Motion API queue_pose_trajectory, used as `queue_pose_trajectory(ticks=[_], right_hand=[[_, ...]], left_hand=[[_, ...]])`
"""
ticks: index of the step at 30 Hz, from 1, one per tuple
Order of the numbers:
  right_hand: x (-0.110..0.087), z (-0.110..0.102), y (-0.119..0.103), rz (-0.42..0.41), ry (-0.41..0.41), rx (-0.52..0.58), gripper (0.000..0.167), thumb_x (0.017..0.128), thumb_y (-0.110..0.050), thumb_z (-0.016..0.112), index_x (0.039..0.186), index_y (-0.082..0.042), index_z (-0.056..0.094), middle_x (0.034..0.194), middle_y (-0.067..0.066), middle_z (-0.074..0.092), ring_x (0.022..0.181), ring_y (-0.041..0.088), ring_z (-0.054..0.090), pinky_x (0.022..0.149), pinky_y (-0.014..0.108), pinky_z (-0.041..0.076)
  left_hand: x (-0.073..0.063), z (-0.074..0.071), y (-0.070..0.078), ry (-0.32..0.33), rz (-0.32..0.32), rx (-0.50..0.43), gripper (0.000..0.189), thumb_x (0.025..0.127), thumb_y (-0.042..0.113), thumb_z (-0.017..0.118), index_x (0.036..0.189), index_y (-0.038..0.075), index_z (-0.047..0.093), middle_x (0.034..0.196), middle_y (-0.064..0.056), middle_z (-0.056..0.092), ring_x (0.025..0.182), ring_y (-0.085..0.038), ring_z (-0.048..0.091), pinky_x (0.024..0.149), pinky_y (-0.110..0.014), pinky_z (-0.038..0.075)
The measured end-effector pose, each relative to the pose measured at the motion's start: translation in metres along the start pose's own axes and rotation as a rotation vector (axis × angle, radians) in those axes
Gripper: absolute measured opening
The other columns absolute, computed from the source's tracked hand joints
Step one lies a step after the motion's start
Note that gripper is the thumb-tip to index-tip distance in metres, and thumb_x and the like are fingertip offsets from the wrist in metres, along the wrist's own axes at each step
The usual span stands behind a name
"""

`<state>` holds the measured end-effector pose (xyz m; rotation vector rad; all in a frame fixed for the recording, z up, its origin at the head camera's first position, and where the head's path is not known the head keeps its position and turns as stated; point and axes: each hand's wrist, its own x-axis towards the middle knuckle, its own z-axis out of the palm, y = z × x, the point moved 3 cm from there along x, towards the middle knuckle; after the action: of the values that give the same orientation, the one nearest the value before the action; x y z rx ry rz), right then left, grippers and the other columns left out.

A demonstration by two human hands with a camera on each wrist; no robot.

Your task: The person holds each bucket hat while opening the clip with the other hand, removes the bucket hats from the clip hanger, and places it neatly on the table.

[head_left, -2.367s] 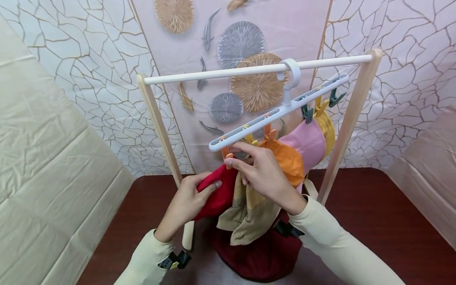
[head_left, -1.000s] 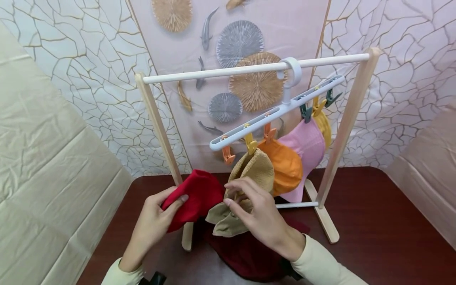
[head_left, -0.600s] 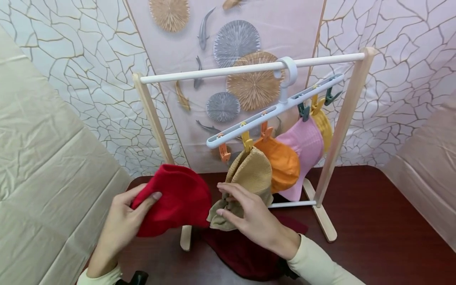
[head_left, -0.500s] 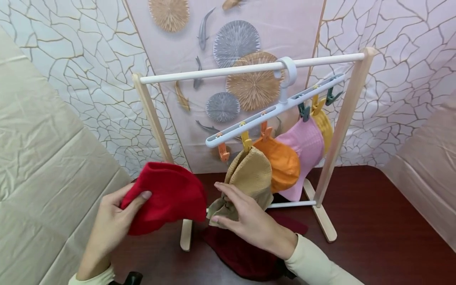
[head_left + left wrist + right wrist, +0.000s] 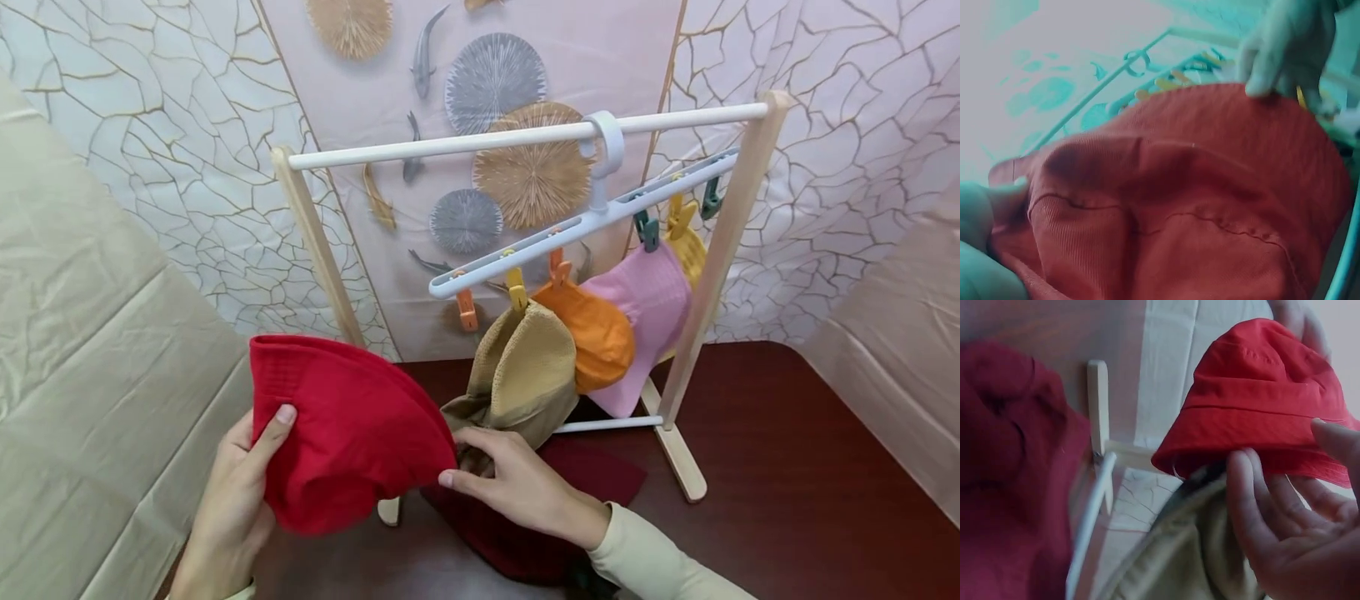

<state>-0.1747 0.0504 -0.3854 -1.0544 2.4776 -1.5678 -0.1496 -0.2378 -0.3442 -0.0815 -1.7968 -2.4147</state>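
Note:
A red bucket hat (image 5: 352,433) is held up in front of the rack. My left hand (image 5: 240,492) grips its crown, thumb on the near side. At the brim, my right hand (image 5: 517,483) pinches the edge; in the right wrist view the thumb lies over the brim and the other fingers are under it. Right behind that hand hangs a tan hat (image 5: 532,358), held by a yellow clip (image 5: 517,288). An orange clip (image 5: 467,310) at the near end of the blue hanger (image 5: 517,250) has nothing in it.
An orange hat (image 5: 596,342), a pink hat (image 5: 645,308) and a yellow hat (image 5: 688,254) hang further along. The hanger hooks over the white rod (image 5: 450,143) of a wooden rack (image 5: 326,250). A dark red cloth item (image 5: 517,542) lies on the brown table (image 5: 795,467).
The red hat came away from the end clip and moved left and nearer in my left hand. My right hand left the clip, lowered past the tan hat and took the red brim.

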Motion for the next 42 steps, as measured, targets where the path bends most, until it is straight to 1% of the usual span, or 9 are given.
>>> queue_pose_trajectory(ticks=[6, 12, 15, 20, 25, 31, 35, 38, 42], right_hand=[[-0.007, 0.004, 0.005, -0.026, -0.013, -0.099, 0.006, 0.100, -0.022, 0.075, 0.102, -0.019, 0.071, 0.087, -0.012, 0.059, 0.084, 0.006, 0.055, 0.076, 0.024, 0.048], [-0.023, 0.006, 0.004, -0.055, -0.008, -0.180, 0.006, 0.108, -0.024, 0.064, 0.106, -0.020, 0.067, 0.089, -0.013, 0.059, 0.088, 0.005, 0.054, 0.078, 0.024, 0.049], [-0.028, 0.007, 0.002, -0.085, -0.002, -0.221, 0.006, 0.107, -0.024, 0.064, 0.108, -0.019, 0.067, 0.093, -0.014, 0.062, 0.090, 0.004, 0.054, 0.080, 0.023, 0.049], [-0.029, 0.017, 0.002, -0.121, -0.056, -0.385, 0.008, 0.104, -0.022, 0.069, 0.106, -0.016, 0.064, 0.091, -0.011, 0.061, 0.093, 0.007, 0.052, 0.081, 0.022, 0.049], [-0.034, 0.026, 0.002, -0.112, -0.130, -0.499, 0.015, 0.106, -0.022, 0.067, 0.103, -0.013, 0.055, 0.074, -0.014, 0.049, 0.070, 0.004, 0.050, 0.062, 0.018, 0.044], [-0.046, 0.020, 0.005, -0.081, -0.166, -0.448, 0.016, 0.111, -0.024, 0.056, 0.103, -0.012, 0.049, 0.067, -0.015, 0.040, 0.058, 0.002, 0.043, 0.055, 0.019, 0.038], [-0.054, 0.013, 0.010, -0.030, -0.170, -0.331, 0.016, 0.113, -0.025, 0.053, 0.104, -0.013, 0.047, 0.068, -0.016, 0.039, 0.058, 0.000, 0.041, 0.057, 0.018, 0.040], [-0.059, 0.009, 0.015, -0.001, -0.150, -0.223, 0.013, 0.113, -0.025, 0.050, 0.105, -0.015, 0.048, 0.069, -0.016, 0.044, 0.062, -0.003, 0.045, 0.060, 0.017, 0.043], [-0.064, 0.007, 0.020, 0.081, -0.144, -0.005, 0.011, 0.114, -0.025, 0.048, 0.112, -0.015, 0.051, 0.073, -0.013, 0.059, 0.058, -0.006, 0.058, 0.059, 0.020, 0.052]], left_hand=[[0.001, -0.008, -0.014, -0.019, -0.121, -0.100, 0.021, 0.113, 0.022, 0.051, 0.130, 0.020, 0.064, 0.113, 0.007, 0.072, 0.100, -0.008, 0.070, 0.086, -0.025, 0.059], [-0.001, -0.017, -0.021, 0.067, -0.143, 0.156, 0.017, 0.110, 0.023, 0.059, 0.123, 0.023, 0.068, 0.102, 0.007, 0.076, 0.090, -0.009, 0.073, 0.079, -0.027, 0.061], [0.000, -0.025, -0.024, 0.071, -0.146, 0.218, 0.016, 0.109, 0.022, 0.061, 0.121, 0.025, 0.071, 0.099, 0.005, 0.077, 0.088, -0.010, 0.074, 0.077, -0.028, 0.062], [0.002, -0.038, -0.032, -0.015, -0.146, 0.148, 0.022, 0.111, 0.016, 0.054, 0.121, 0.024, 0.072, 0.101, 0.005, 0.078, 0.089, -0.011, 0.075, 0.078, -0.029, 0.062], [0.004, -0.042, -0.037, -0.112, -0.152, 0.128, 0.026, 0.113, 0.015, 0.049, 0.129, 0.023, 0.068, 0.106, 0.003, 0.077, 0.093, -0.012, 0.075, 0.081, -0.030, 0.062], [0.010, -0.043, -0.045, -0.137, -0.139, 0.322, 0.020, 0.109, 0.011, 0.058, 0.122, 0.016, 0.072, 0.092, -0.003, 0.078, 0.081, -0.015, 0.076, 0.071, -0.032, 0.063], [0.011, -0.046, -0.052, -0.165, -0.146, 0.477, 0.030, 0.105, 0.010, 0.063, 0.133, 0.001, 0.063, 0.091, -0.004, 0.077, 0.080, -0.013, 0.075, 0.071, -0.030, 0.062], [0.013, -0.046, -0.058, -0.221, -0.171, 0.500, 0.046, 0.104, 0.009, 0.063, 0.144, -0.008, 0.050, 0.095, -0.004, 0.078, 0.083, -0.013, 0.075, 0.073, -0.029, 0.062], [0.017, -0.046, -0.068, -0.256, -0.206, 0.520, 0.050, 0.106, 0.014, 0.063, 0.147, -0.010, 0.048, 0.076, -0.001, 0.071, 0.070, -0.010, 0.070, 0.070, -0.029, 0.061]])
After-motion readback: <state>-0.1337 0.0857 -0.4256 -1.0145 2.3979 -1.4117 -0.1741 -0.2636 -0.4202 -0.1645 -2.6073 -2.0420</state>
